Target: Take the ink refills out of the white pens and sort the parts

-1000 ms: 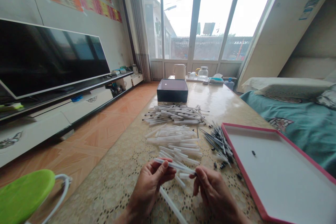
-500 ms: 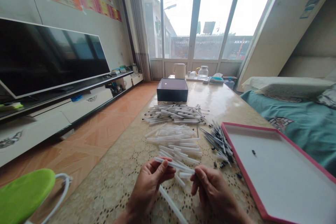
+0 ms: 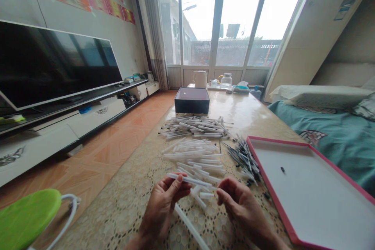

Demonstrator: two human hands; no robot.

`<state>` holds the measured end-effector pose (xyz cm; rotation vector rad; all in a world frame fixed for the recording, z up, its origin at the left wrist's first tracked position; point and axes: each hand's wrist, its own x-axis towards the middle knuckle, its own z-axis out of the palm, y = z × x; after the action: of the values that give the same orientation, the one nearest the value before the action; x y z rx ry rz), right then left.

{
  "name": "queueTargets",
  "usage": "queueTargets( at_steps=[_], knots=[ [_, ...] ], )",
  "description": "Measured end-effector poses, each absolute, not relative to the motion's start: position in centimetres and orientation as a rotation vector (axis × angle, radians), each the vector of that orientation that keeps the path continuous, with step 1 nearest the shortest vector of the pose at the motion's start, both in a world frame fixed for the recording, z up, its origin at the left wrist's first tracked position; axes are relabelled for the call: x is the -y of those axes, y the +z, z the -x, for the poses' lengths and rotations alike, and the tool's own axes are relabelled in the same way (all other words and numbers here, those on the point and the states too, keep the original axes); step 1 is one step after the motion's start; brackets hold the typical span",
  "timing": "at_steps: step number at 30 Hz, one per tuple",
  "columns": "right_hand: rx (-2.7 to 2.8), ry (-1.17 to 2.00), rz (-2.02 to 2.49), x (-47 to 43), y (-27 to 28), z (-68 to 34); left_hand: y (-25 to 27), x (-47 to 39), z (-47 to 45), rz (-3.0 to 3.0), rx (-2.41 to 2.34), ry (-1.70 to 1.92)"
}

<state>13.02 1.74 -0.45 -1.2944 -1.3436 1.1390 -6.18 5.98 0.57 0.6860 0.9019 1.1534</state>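
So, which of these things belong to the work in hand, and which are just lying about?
Seemingly in use:
white tube in the left hand, right hand near its end
loose tubes
thin dark rods
pink-rimmed tray, holding a small black piece

Probably just lying about:
television
glass jug
pillow

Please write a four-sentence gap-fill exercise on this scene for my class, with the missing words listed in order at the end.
1. The left hand holds a tube; near its other end are the fingertips of the ____ hand.
2. The number of small black pieces lying in the tray is ____.
3. Of the tray and the dark box, the one farther from the hands is the ____.
4. The dark pile lies between the white tubes and the pink-rimmed ____.

Missing words: right; one; box; tray.
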Motion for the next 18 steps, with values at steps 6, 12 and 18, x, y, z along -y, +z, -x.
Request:
queueTargets(
  at_steps=[6,12,18],
  knots=[
    [1.653,0.686,1.518,-1.9,1.9,-17.7,0.7,-7.1,7.5,-0.595,-1.038,1.498],
    [1.506,0.095,1.978,-2.0,2.0,-21.0,0.8,-6.4,6.7,-0.973,-1.136,1.226],
    [1.513,-0.360,2.363,-1.8,1.0,-20.2,0.0,-5.4,5.9,-1.398,-1.318,1.080]
  ],
)
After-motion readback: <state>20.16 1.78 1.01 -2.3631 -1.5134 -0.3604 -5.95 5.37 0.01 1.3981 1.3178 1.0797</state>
